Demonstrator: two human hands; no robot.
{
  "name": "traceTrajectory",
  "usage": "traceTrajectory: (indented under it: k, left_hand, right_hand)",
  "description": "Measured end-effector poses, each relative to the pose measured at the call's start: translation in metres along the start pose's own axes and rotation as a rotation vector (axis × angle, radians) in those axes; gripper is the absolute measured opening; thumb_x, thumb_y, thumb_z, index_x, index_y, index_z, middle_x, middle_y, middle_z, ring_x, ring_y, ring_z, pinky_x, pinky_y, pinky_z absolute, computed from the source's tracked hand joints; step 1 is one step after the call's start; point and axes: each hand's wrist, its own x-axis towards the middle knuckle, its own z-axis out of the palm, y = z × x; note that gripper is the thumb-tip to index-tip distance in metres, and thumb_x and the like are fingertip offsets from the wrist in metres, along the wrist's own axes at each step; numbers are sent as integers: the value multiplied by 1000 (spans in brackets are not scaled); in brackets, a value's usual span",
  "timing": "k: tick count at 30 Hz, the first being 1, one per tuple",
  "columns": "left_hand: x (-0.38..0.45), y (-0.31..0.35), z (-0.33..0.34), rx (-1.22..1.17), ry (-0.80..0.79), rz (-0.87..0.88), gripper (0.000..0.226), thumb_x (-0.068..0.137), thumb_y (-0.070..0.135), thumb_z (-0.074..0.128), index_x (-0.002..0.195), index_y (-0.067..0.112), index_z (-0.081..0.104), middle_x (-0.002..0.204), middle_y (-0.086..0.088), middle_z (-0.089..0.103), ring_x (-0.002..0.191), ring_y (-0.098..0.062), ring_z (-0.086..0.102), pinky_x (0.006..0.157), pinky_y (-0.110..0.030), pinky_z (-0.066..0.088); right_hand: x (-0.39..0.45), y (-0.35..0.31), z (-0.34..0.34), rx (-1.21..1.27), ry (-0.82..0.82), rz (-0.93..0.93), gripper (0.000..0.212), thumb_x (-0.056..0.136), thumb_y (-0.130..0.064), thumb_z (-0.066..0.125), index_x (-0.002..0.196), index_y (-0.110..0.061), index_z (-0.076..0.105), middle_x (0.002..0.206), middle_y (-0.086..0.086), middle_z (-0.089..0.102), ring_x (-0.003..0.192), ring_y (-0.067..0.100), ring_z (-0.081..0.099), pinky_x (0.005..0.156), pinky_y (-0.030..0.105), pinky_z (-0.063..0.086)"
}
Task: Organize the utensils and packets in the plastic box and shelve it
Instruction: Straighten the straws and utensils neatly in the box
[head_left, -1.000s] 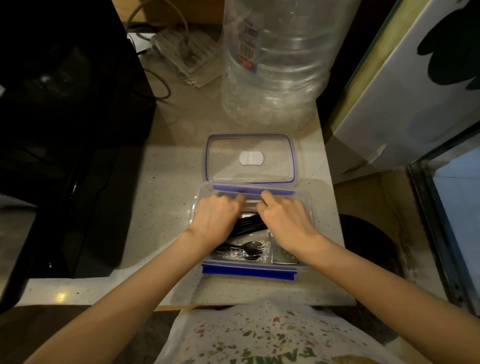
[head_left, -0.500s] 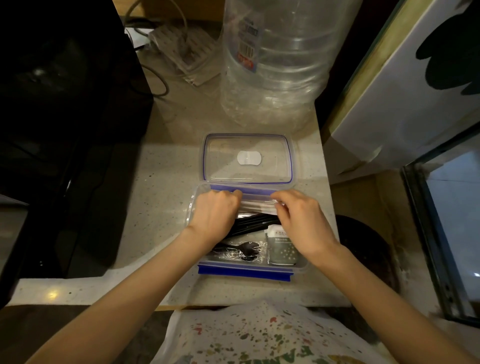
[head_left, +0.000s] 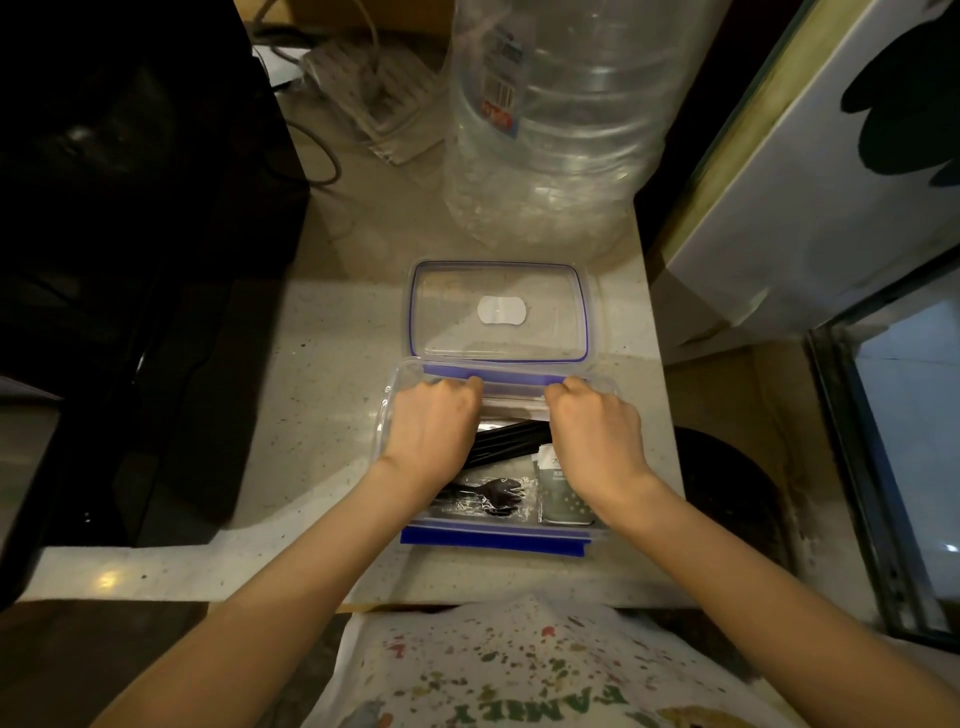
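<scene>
Both hands are curled inside the far side of an open clear plastic box. The left hand and the right hand each have fingers folded down over what looks like a long, pale, clear-wrapped packet lying along the box's far wall. The fingertips are hidden behind the knuckles, so it cannot be told for certain whether each grip pinches the packet or only presses on it; the curl suggests a pinch at each end.

The box sits on a pale speckled worktop, near its front edge, at 6 o'clock from its own blue-rimmed lid, which lies flat and touches the box's far rim. A blue clasp hangs open along the near side. Between the hands lies a bundle of black utensil handles, slanting. At 6 o'clock from them is a black wrapped spork, and just beside it at 3 o'clock a grey-green sachet, partly under the right wrist. A large empty water bottle stands at 12 o'clock beyond the lid.

The step appears to be settling the long packet flat against the far wall. Doing it well likely means lowering both ends evenly, keeping it parallel to the wall, and leaving nothing proud of the rim, so the lid can seat.
</scene>
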Motion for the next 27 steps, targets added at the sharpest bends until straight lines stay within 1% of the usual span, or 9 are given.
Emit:
traceTrajectory:
  k: [4,8,11,14,17,18,20,22,27]
  left_hand:
    - [-2,2,2,-1,18,-45,34,44,6,84,50,16,52,36,1,53,27,-15,46,41,-16,21]
    - [-5,4,6,-55,-21,-90,19,63,4,75,61,13,58,47,-4,61,37,-20,54,41,-20,28]
    - [-7,7,5,-111,-33,-113,7,77,4,63,74,10,60,59,-8,66,48,-25,59,46,-25,32]
    - [-7,6,1,-143,-41,-117,9,73,4,66,75,8,58,53,-9,64,42,-27,57,41,-23,31]
    - [-4,7,-3,-83,-25,-31,22,58,7,77,70,13,59,43,-3,59,33,-24,53,36,-18,27]
    - [-5,7,-4,-111,-33,-1,21,60,8,76,73,13,60,47,-3,62,37,-24,56,35,-20,32]
    - [-4,7,-6,-215,-76,10,10,77,12,63,87,13,63,71,-7,70,63,-29,65,49,-30,49]
    - [-4,2,-6,-264,-157,18,17,86,18,51,95,15,66,91,-6,71,83,-28,64,68,-35,53]
    - [-6,-8,-11,-332,-206,47,22,88,19,49,96,12,69,94,-9,71,86,-25,64,76,-40,53]
  right_hand:
    - [0,0,5,-28,35,-9,17,66,15,69,76,2,65,73,15,64,53,32,63,45,26,34]
    - [3,3,8,-31,17,22,22,85,8,50,104,3,58,91,16,66,78,33,66,56,31,38]
    - [6,2,10,-13,45,58,14,87,3,49,93,0,62,80,14,66,74,30,64,56,29,35]
    - [7,0,13,-25,80,57,14,89,-4,53,82,-5,65,75,9,64,68,26,61,54,28,33]
    - [5,0,11,-57,26,9,15,93,-9,48,95,-9,63,91,6,66,80,25,65,57,27,35]
    - [5,0,11,-53,8,-7,15,93,-10,47,97,-10,62,92,6,66,80,23,64,57,27,36]
    - [5,3,7,-30,-13,-24,14,92,-9,49,96,-10,63,90,5,67,79,22,64,60,28,43]
    - [5,6,1,31,-41,-52,15,91,-12,50,94,-10,65,88,5,68,79,23,64,66,32,52]
    - [3,4,-4,174,-218,-364,27,86,-17,62,112,-15,63,107,-1,61,93,16,60,80,33,54]
